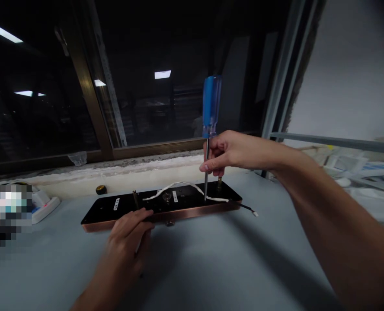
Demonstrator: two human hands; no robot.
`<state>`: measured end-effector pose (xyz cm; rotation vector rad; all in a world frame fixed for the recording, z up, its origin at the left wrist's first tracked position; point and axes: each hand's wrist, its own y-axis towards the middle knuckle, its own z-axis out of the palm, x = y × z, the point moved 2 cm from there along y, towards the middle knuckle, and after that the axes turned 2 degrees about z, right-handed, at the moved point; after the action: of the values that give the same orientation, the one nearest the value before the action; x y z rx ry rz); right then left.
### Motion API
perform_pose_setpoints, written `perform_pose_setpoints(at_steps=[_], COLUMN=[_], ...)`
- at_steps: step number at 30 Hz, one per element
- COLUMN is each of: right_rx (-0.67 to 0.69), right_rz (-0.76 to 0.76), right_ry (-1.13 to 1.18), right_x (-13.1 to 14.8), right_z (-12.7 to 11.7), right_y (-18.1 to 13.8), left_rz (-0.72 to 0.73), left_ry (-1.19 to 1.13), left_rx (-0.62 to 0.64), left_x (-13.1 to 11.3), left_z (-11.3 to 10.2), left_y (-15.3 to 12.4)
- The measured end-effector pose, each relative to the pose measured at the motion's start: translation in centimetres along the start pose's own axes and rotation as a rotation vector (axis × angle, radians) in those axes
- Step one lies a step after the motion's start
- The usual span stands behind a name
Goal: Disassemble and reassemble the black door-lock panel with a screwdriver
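Observation:
My right hand (219,153) pinches the metal shaft of a screwdriver (212,106) just below its blue and clear handle. The screwdriver stands nearly upright, its tip on the right part of a long black panel (120,207) with copper-coloured sides, which looks like a door lock's back. A white-sleeved cable (182,184) arches over the panel, its plug end hanging off the right. My left hand (127,237) rests with extended fingers at the panel's near edge; its thumb is mostly hidden. Brass posts (135,199) rise from the panel.
A small black and brass round piece (101,189) lies behind the panel by the wall. A clear plastic cup (78,158) sits on the window sill. At the left is a white device (46,207), partly blurred out. White plastic items (367,172) fill the right side behind a metal rail.

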<state>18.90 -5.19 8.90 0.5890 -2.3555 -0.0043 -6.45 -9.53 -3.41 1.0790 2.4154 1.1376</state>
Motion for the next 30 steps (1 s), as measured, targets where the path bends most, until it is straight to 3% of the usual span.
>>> perform_pose_setpoints(at_steps=[5,10,12,16,19,30], right_rx=[-0.100,-0.118,-0.181,-0.393,-0.481,-0.499], right_rz=[-0.042,-0.068,-0.062,-0.087,-0.132,-0.173], right_ry=[-0.078,-0.081,-0.058,0.064,0.175,0.218], right_x=[0.3,0.6,0.6,0.7,0.6,0.8], right_z=[0.6,0.8,0.5,-0.4,-0.8,-0.8], right_y=[0.5,0.5,0.3,-0.3,-0.6,-0.7], left_rz=[0.028,0.019,0.044,0.007,-0.041,-0.155], left_ry=[0.010,0.004,-0.065,-0.169,-0.187,-0.250], left_rx=[-0.013,-0.040,0.056,0.472,0.672,0.875], left_x=[-0.1,-0.2,-0.1,0.1,0.4,1.6], left_z=[0.1,-0.6,-1.0,-1.4,-1.6,-2.3], left_y=[0.0,-0.1,-0.2,-0.1,0.1,-0.1])
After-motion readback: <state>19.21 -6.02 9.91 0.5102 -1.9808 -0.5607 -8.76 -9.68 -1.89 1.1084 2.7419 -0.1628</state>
